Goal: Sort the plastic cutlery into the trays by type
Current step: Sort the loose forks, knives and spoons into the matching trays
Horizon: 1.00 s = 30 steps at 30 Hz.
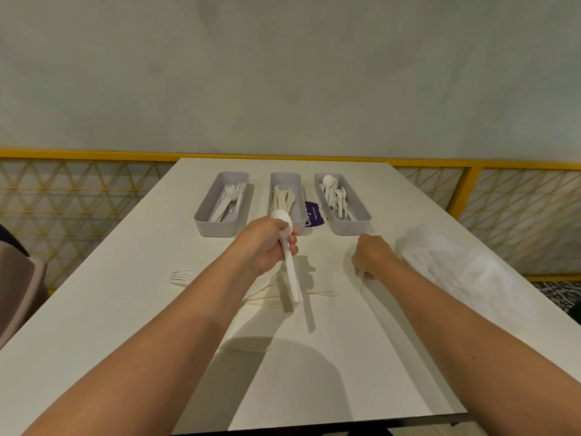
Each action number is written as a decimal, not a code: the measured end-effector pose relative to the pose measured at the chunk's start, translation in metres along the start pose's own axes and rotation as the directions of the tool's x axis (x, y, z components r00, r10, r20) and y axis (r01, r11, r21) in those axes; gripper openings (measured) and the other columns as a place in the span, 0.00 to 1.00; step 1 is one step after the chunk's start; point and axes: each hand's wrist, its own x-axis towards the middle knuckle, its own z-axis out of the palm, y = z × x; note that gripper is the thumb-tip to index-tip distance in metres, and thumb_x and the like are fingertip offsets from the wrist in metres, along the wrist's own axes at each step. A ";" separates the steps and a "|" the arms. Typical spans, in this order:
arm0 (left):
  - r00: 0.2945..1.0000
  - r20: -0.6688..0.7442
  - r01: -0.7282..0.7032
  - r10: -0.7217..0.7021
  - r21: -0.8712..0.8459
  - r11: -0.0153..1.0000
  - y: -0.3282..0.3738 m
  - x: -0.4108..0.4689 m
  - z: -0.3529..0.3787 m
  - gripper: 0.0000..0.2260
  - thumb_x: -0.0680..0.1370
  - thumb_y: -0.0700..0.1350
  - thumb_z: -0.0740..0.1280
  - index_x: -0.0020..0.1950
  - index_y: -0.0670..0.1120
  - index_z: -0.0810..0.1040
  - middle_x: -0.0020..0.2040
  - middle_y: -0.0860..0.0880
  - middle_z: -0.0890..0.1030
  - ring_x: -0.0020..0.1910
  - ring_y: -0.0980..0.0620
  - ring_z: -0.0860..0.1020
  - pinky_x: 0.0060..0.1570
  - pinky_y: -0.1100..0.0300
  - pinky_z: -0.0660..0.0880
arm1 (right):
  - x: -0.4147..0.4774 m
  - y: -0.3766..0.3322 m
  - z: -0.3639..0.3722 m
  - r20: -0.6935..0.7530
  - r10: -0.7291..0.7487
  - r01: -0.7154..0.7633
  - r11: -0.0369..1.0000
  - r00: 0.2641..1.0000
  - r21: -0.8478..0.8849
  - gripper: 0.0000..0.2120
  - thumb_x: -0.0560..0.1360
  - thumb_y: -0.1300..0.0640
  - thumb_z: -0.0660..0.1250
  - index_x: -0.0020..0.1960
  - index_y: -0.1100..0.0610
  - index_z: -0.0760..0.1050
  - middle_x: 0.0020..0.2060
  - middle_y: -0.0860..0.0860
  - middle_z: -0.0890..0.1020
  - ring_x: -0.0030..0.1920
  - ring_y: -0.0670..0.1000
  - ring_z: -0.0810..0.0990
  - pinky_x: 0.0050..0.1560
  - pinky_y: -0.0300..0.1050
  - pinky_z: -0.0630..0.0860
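While her left hand [270, 243] grips a bunch of spoons [287, 247], one could slip. Her right hand's [372, 254] fingers curl on the counter [125, 278], pinching something thin.

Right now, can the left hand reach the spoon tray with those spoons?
Probably yes. The left hand holds spoons above the table; the spoon tray lies ahead to its right, with nothing standing between them.

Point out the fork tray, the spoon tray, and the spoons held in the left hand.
fork tray [210, 228]: head view, on its near front wall.
spoon tray [352, 229]: head view, on its near front wall.
spoons [291, 278]: head view, on the handles below the left hand [267, 247].
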 end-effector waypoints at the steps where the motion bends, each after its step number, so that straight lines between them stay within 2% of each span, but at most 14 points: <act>1: 1.000 0.006 0.014 -0.014 -0.015 1.000 0.000 0.001 0.000 0.09 0.80 0.34 0.51 0.58 0.39 0.65 0.37 0.43 0.71 0.30 0.52 0.66 0.24 0.63 0.67 | -0.001 -0.001 -0.002 0.030 -0.006 0.006 1.000 1.000 -0.016 0.08 0.73 0.66 0.63 0.36 0.62 0.70 0.22 0.54 0.77 0.27 0.51 0.76 0.29 0.41 0.71; 3: 0.999 0.016 0.043 -0.042 -0.049 0.998 0.000 0.002 0.000 0.07 0.81 0.37 0.52 0.57 0.40 0.66 0.36 0.44 0.71 0.29 0.52 0.66 0.26 0.62 0.68 | -0.010 -0.004 -0.008 0.105 -0.055 0.062 0.996 0.993 -0.062 0.11 0.73 0.65 0.63 0.33 0.60 0.67 0.14 0.52 0.73 0.20 0.50 0.72 0.28 0.40 0.68; 6: 0.997 0.020 0.073 -0.072 -0.096 0.993 -0.001 0.006 -0.001 0.06 0.82 0.41 0.54 0.56 0.40 0.66 0.35 0.44 0.70 0.30 0.51 0.66 0.31 0.59 0.67 | -0.026 -0.011 -0.016 0.159 -0.200 0.197 0.980 0.967 0.040 0.06 0.75 0.65 0.59 0.39 0.62 0.69 0.27 0.56 0.78 0.25 0.51 0.72 0.31 0.39 0.70; 7: 0.997 0.018 0.080 -0.079 -0.108 0.991 -0.002 0.008 -0.001 0.07 0.82 0.43 0.55 0.55 0.40 0.66 0.35 0.44 0.70 0.30 0.51 0.65 0.32 0.59 0.67 | -0.033 -0.014 -0.020 0.137 -0.261 0.249 0.964 0.956 0.097 0.05 0.75 0.65 0.58 0.42 0.61 0.70 0.30 0.55 0.78 0.26 0.50 0.73 0.32 0.39 0.72; 10: 0.996 0.008 0.092 -0.092 -0.110 0.990 -0.002 0.013 0.000 0.09 0.82 0.47 0.56 0.54 0.41 0.66 0.34 0.44 0.69 0.30 0.51 0.65 0.33 0.59 0.66 | -0.056 -0.026 -0.032 -0.002 -0.420 0.402 0.866 0.907 0.298 0.04 0.75 0.64 0.60 0.44 0.59 0.72 0.28 0.50 0.77 0.26 0.48 0.74 0.33 0.39 0.75; 14: 0.995 0.049 0.088 -0.085 -0.059 0.994 -0.003 0.016 0.003 0.15 0.82 0.53 0.54 0.50 0.42 0.72 0.35 0.44 0.71 0.31 0.51 0.67 0.33 0.58 0.67 | -0.072 -0.046 -0.041 -0.124 -0.547 0.552 0.756 0.828 0.351 0.06 0.75 0.64 0.61 0.42 0.57 0.74 0.27 0.43 0.77 0.28 0.47 0.75 0.34 0.41 0.76; 16: 0.995 0.072 0.076 -0.073 -0.040 0.996 -0.004 0.020 0.005 0.19 0.81 0.55 0.54 0.55 0.42 0.75 0.41 0.42 0.77 0.37 0.48 0.74 0.39 0.56 0.71 | -0.073 -0.053 -0.039 -0.109 -0.572 0.570 0.744 0.813 0.348 0.07 0.74 0.64 0.62 0.40 0.54 0.73 0.31 0.47 0.79 0.31 0.50 0.76 0.36 0.45 0.78; 18: 0.997 0.050 0.051 -0.050 -0.026 0.998 -0.004 0.023 0.007 0.20 0.80 0.56 0.56 0.59 0.42 0.75 0.50 0.40 0.79 0.48 0.45 0.78 0.47 0.52 0.75 | -0.071 -0.058 -0.035 -0.102 -0.571 0.566 0.747 0.815 0.349 0.12 0.73 0.65 0.63 0.36 0.51 0.68 0.32 0.48 0.75 0.32 0.52 0.75 0.36 0.47 0.78; 19: 0.999 0.028 0.032 -0.032 -0.015 0.999 -0.005 0.025 0.009 0.17 0.80 0.54 0.57 0.56 0.43 0.76 0.49 0.41 0.79 0.49 0.46 0.78 0.46 0.52 0.76 | -0.070 -0.060 -0.034 -0.111 -0.569 0.568 0.746 0.815 0.347 0.14 0.73 0.65 0.64 0.36 0.49 0.66 0.32 0.48 0.72 0.31 0.51 0.73 0.34 0.46 0.77; 21: 1.000 0.012 0.017 -0.017 0.009 1.000 -0.004 0.026 0.012 0.12 0.81 0.45 0.58 0.40 0.43 0.75 0.37 0.44 0.75 0.37 0.50 0.76 0.33 0.59 0.76 | -0.067 -0.062 -0.031 -0.142 -0.580 0.591 0.736 0.802 0.330 0.15 0.72 0.66 0.64 0.36 0.49 0.64 0.32 0.47 0.69 0.31 0.48 0.70 0.32 0.41 0.72; 23: 1.000 -0.007 0.015 -0.015 0.031 0.999 -0.003 0.028 0.014 0.14 0.77 0.35 0.55 0.31 0.42 0.68 0.30 0.45 0.69 0.27 0.52 0.71 0.24 0.64 0.71 | -0.064 -0.064 -0.028 -0.184 -0.597 0.623 0.720 0.781 0.305 0.10 0.72 0.67 0.64 0.40 0.54 0.65 0.33 0.47 0.69 0.34 0.50 0.69 0.35 0.42 0.69; 25: 1.000 -0.026 -0.004 0.004 0.020 1.000 -0.002 0.034 0.014 0.14 0.75 0.31 0.53 0.31 0.41 0.68 0.30 0.45 0.69 0.28 0.51 0.71 0.27 0.60 0.70 | -0.059 -0.063 -0.025 -0.235 -0.595 0.640 0.705 0.768 0.307 0.08 0.72 0.67 0.63 0.43 0.57 0.65 0.38 0.50 0.70 0.40 0.52 0.69 0.36 0.41 0.67; 28: 0.999 -0.031 -0.034 0.031 -0.079 0.996 0.005 0.043 0.019 0.13 0.76 0.30 0.50 0.38 0.39 0.70 0.35 0.43 0.71 0.34 0.49 0.71 0.36 0.58 0.68 | -0.051 -0.060 -0.023 -0.279 -0.541 0.609 0.710 0.793 0.354 0.08 0.74 0.63 0.63 0.47 0.55 0.64 0.48 0.51 0.70 0.45 0.51 0.70 0.41 0.39 0.67; 30: 0.998 -0.054 -0.050 0.043 -0.144 0.988 0.010 0.050 0.023 0.12 0.79 0.32 0.50 0.42 0.40 0.70 0.35 0.44 0.70 0.33 0.51 0.69 0.34 0.60 0.67 | -0.046 -0.056 -0.023 -0.245 -0.499 0.553 0.706 0.832 0.442 0.08 0.77 0.59 0.62 0.50 0.55 0.62 0.46 0.50 0.72 0.42 0.50 0.73 0.38 0.39 0.69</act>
